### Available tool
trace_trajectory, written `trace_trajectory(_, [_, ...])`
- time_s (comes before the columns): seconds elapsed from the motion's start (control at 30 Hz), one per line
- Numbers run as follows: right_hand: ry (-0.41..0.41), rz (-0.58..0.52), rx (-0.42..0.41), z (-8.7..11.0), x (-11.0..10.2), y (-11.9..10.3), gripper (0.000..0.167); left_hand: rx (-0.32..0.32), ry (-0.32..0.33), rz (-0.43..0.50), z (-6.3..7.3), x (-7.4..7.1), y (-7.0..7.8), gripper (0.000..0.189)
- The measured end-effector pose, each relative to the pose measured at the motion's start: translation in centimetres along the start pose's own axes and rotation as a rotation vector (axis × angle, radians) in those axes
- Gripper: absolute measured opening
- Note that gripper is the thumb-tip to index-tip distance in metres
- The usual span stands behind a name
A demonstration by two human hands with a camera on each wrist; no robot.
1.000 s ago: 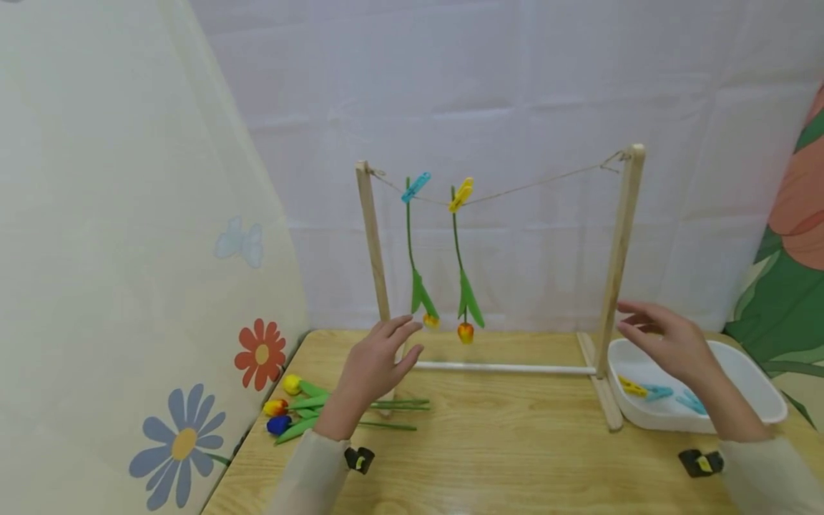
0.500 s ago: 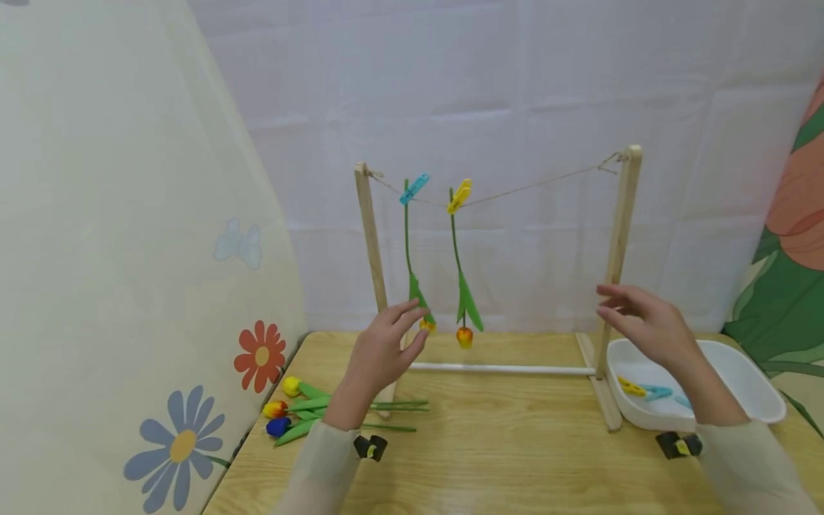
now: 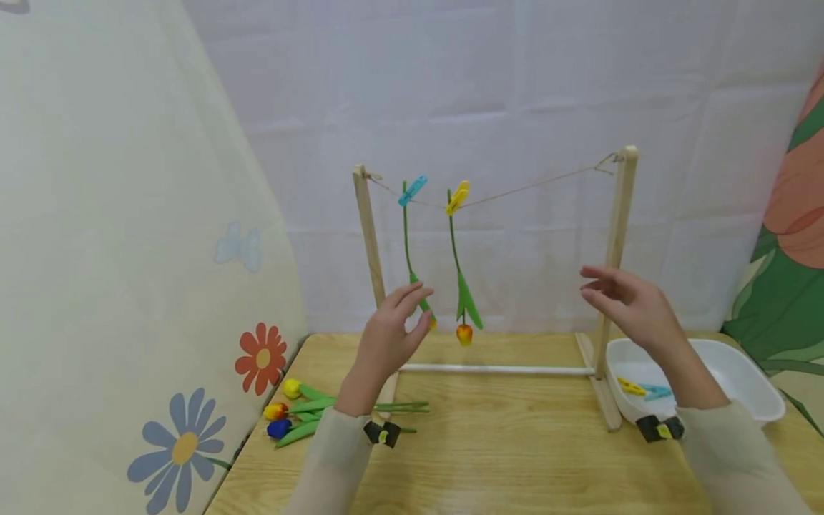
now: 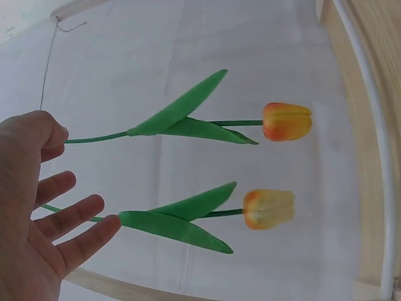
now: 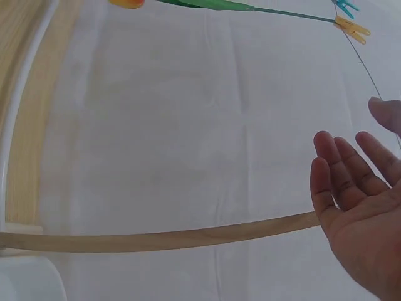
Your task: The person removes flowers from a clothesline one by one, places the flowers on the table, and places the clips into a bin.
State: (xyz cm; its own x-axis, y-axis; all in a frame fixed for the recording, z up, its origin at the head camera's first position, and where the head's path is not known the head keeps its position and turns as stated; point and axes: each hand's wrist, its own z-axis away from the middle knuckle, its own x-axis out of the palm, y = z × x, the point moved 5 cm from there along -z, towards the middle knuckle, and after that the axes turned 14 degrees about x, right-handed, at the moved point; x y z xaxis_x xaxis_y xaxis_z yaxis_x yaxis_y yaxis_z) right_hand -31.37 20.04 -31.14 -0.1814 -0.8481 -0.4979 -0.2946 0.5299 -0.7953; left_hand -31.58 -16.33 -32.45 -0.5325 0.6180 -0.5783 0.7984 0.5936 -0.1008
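Note:
Two artificial tulips hang head down from a string (image 3: 528,189) tied between wooden posts. A blue clothespin (image 3: 413,191) clips the left stem, and a yellow clothespin (image 3: 458,198) clips the right one. The right tulip (image 3: 464,334) has an orange-red bloom; the left tulip (image 4: 269,209), paler, is partly covered by my left hand in the head view. My left hand (image 3: 389,330) is raised in front of the left tulip, fingers loosely spread, with nothing in it. Before the right post (image 3: 616,250), my right hand (image 3: 634,309) hovers with extended, slightly bent fingers and an empty palm.
Yellow, orange-red and blue tulips (image 3: 279,429) lie on the table (image 3: 502,450) at left, stems pointing right. A white basin (image 3: 747,386) with yellow and blue clothespins (image 3: 656,392) stands at right, partly behind my right forearm. A white rod (image 3: 496,369) joins the posts low down.
Both hands have risen. My right hand has moved left, from above the basin to before the right post. My left hand has shifted slightly right, covering more of the left tulip.

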Motion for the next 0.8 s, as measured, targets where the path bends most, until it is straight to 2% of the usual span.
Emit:
trace_trajectory(0.17, [-0.025,-0.114,0.028,-0.5,0.2,-0.7,0.046,-0.016,0.026,0.029,-1.0,0.1,-0.1,0.033])
trace_trajectory(0.4, [-0.047,-0.211,0.039,-1.2,0.4,-2.0,0.047,-0.033,0.058,0.062,-2.4,0.2,-0.1,0.034])
trace_trajectory(0.67, [-0.072,-0.320,0.005,-2.4,1.0,-3.6,0.047,-0.083,0.065,0.112,-3.6,0.5,-0.2,0.036])
trace_trajectory(0.8, [-0.093,-0.375,0.007,-3.1,1.4,-4.6,0.045,-0.127,0.059,0.130,-4.2,0.7,-0.3,0.038])
